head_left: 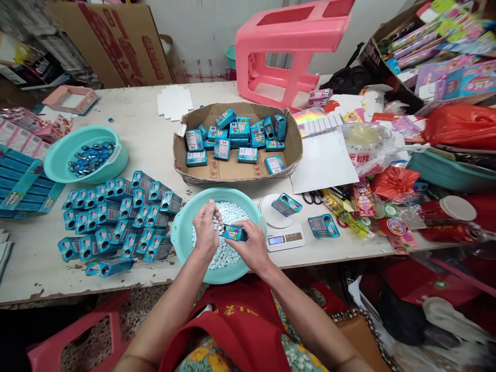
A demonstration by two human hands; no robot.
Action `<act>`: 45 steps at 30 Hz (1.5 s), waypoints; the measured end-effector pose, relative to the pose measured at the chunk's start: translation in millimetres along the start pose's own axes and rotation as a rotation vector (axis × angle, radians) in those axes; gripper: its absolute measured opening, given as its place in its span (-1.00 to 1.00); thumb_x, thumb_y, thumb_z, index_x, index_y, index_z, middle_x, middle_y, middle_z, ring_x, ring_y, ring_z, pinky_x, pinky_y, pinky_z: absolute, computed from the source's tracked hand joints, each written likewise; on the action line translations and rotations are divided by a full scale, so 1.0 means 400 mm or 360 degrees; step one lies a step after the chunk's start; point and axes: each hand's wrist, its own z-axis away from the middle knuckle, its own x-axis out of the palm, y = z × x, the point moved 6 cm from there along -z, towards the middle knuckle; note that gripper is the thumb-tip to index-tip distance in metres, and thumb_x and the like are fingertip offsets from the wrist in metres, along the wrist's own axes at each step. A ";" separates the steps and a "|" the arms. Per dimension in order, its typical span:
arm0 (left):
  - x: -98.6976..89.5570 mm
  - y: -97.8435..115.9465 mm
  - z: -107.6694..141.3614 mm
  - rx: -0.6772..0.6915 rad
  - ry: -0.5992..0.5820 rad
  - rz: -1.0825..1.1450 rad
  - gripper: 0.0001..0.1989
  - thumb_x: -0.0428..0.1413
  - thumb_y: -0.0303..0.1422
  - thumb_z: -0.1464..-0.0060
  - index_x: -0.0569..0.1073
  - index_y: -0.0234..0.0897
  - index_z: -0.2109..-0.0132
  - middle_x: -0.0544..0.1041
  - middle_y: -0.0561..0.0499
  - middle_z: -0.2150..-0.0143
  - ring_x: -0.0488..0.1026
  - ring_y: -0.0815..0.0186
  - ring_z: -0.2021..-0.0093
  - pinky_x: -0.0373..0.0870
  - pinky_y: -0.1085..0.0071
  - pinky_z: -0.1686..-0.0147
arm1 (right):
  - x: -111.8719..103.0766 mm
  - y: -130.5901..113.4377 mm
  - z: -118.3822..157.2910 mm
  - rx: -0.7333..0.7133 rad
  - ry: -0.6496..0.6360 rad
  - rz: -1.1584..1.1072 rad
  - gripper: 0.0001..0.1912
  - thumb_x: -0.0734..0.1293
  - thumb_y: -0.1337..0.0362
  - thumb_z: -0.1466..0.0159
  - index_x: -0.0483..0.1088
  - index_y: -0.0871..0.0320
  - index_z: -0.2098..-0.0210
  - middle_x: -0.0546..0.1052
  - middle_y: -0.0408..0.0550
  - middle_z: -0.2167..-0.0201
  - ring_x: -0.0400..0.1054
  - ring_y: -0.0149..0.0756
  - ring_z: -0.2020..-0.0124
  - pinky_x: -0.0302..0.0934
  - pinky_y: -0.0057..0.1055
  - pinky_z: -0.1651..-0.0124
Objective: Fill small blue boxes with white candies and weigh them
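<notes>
My left hand (206,227) is curled around a small heap of pale blue candies (217,222). It meets the end of a small blue candy box (234,233), which my right hand (253,247) grips between thumb and fingers, lying on its side. Both hands are above a turquoise basin (177,238) full of loose pale candies (225,257). To the right, a white kitchen scale (295,235) with a lit display carries one blue box (287,204) on its plate. Another blue box (324,226) lies on the table beside the scale.
Many upright blue boxes (126,207) crowd the table at left, near a turquoise bowl (121,160) of shiny blue pieces. Behind the basin, a cardboard tray (194,175) contains blue boxes. A pink stool (248,41) lies on its side at the back. Scissors (311,198) and packets clutter the right.
</notes>
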 end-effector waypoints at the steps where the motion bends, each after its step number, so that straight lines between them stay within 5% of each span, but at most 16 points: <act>1: 0.002 0.000 -0.002 0.0014 -0.0017 0.0004 -0.67 0.18 -0.15 0.01 0.31 -0.30 0.49 0.27 0.13 0.57 0.23 0.51 0.61 0.16 0.55 0.64 | -0.001 -0.002 0.000 -0.0018 0.0003 -0.0002 -0.72 0.44 0.29 -0.09 0.40 0.07 0.19 0.51 -0.09 0.22 0.38 -0.17 0.12 0.14 -0.22 0.01; 8: 0.001 -0.034 -0.023 -0.0119 0.0013 -0.0089 -0.62 0.19 -0.10 0.04 0.28 -0.31 0.49 0.19 0.18 0.66 0.10 0.56 0.71 0.01 0.60 0.73 | 0.022 0.053 -0.009 0.0096 -0.0027 -0.0167 -0.68 0.47 0.26 -0.02 0.43 0.09 0.21 0.50 -0.09 0.26 0.38 -0.18 0.17 0.23 -0.26 0.08; 13: 0.002 -0.007 -0.029 -0.0339 -0.0147 0.0184 -0.64 0.24 -0.15 0.08 0.28 -0.32 0.45 0.15 0.20 0.65 0.08 0.59 0.71 -0.06 0.64 0.77 | 0.018 0.104 -0.001 0.0277 -0.0063 -0.0602 -0.62 0.49 0.16 0.02 0.43 0.11 0.22 0.48 -0.10 0.25 0.38 -0.21 0.18 0.27 -0.28 0.09; 18: -0.059 -0.033 -0.067 -0.0586 -0.0056 0.0406 -0.68 0.17 -0.18 -0.02 0.26 -0.30 0.44 0.22 0.15 0.60 0.20 0.55 0.65 0.11 0.65 0.71 | 0.012 0.150 0.006 0.0416 -0.0066 -0.0951 -0.52 0.52 0.12 0.09 0.42 0.11 0.19 0.48 -0.08 0.19 0.41 -0.23 0.18 0.32 -0.30 0.10; 22: -0.138 -0.144 -0.074 -0.0878 0.0050 0.0121 -0.71 0.14 -0.20 -0.04 0.27 -0.31 0.45 0.28 0.10 0.56 0.24 0.52 0.63 0.13 0.62 0.69 | -0.003 0.170 0.010 0.0410 0.0027 -0.0901 -0.53 0.53 0.12 0.11 0.45 0.11 0.22 0.46 -0.06 0.16 0.40 -0.20 0.13 0.31 -0.26 0.05; 25: -0.173 -0.174 -0.067 -0.0636 -0.0092 -0.0333 -0.68 0.11 -0.12 -0.03 0.32 -0.30 0.42 0.28 0.09 0.55 0.19 0.49 0.63 0.09 0.57 0.67 | -0.013 0.172 0.017 0.0398 0.0031 -0.0937 -0.51 0.54 0.13 0.12 0.45 0.09 0.20 0.46 -0.07 0.16 0.39 -0.20 0.11 0.29 -0.25 0.02; 27: -0.178 -0.169 -0.056 -0.0388 -0.0279 -0.0936 -0.70 0.09 -0.13 -0.03 0.35 -0.29 0.45 0.33 0.05 0.52 0.26 0.40 0.54 0.19 0.51 0.56 | -0.016 0.171 0.022 0.0447 0.0018 -0.1014 -0.50 0.55 0.14 0.14 0.44 0.09 0.20 0.48 -0.08 0.18 0.40 -0.20 0.14 0.30 -0.25 0.03; 30: -0.155 -0.153 -0.041 0.0011 -0.0628 -0.1876 -0.82 0.08 -0.25 -0.02 0.40 -0.24 0.45 0.45 -0.04 0.39 0.37 0.21 0.30 0.28 0.36 0.29 | -0.026 0.165 0.032 0.0547 -0.0021 -0.1128 -0.50 0.56 0.16 0.17 0.45 0.10 0.23 0.51 -0.11 0.25 0.43 -0.20 0.21 0.33 -0.25 0.09; 32: -0.131 -0.140 -0.040 0.0225 -0.0729 -0.2183 -0.87 0.04 -0.30 -0.04 0.45 -0.21 0.36 0.50 -0.06 0.26 0.38 0.14 0.16 0.25 0.31 0.16 | -0.051 0.163 0.047 0.0599 -0.0009 -0.1215 -0.51 0.57 0.21 0.17 0.45 0.09 0.23 0.53 -0.14 0.30 0.43 -0.23 0.26 0.34 -0.28 0.13; 35: -0.061 -0.128 -0.051 0.0365 -0.0797 -0.2169 -0.81 -0.03 -0.27 -0.11 0.45 -0.19 0.27 0.51 -0.05 0.19 0.40 0.15 0.14 0.24 0.31 0.12 | -0.119 0.182 0.089 0.0692 0.0074 -0.1297 -0.53 0.56 0.25 0.14 0.44 0.07 0.22 0.54 -0.18 0.34 0.43 -0.26 0.31 0.34 -0.32 0.19; 41: 0.203 -0.140 -0.040 0.0608 -0.1135 -0.1786 -0.83 0.00 -0.22 -0.12 0.45 -0.14 0.29 0.51 0.00 0.28 0.42 0.23 0.28 0.22 0.38 0.25 | -0.327 0.298 0.199 0.0863 0.0598 -0.1053 -0.54 0.54 0.27 0.10 0.43 0.09 0.20 0.55 -0.12 0.27 0.42 -0.22 0.26 0.31 -0.29 0.15; 43: 0.237 -0.160 -0.038 0.0630 -0.1184 -0.2003 -0.80 -0.05 -0.22 -0.15 0.44 -0.14 0.29 0.50 -0.02 0.28 0.41 0.22 0.28 0.21 0.37 0.28 | -0.379 0.335 0.227 0.0921 0.0739 -0.0942 -0.53 0.54 0.25 0.12 0.44 0.10 0.21 0.55 -0.10 0.30 0.42 -0.20 0.27 0.31 -0.25 0.15; 45: 0.199 -0.185 -0.044 0.0582 -0.1119 -0.2434 -0.77 -0.10 -0.25 -0.18 0.42 -0.17 0.28 0.49 -0.06 0.26 0.41 0.16 0.24 0.21 0.35 0.30 | -0.406 0.363 0.245 0.0976 0.0829 -0.0883 -0.52 0.55 0.24 0.13 0.44 0.11 0.21 0.55 -0.09 0.31 0.42 -0.19 0.28 0.31 -0.23 0.16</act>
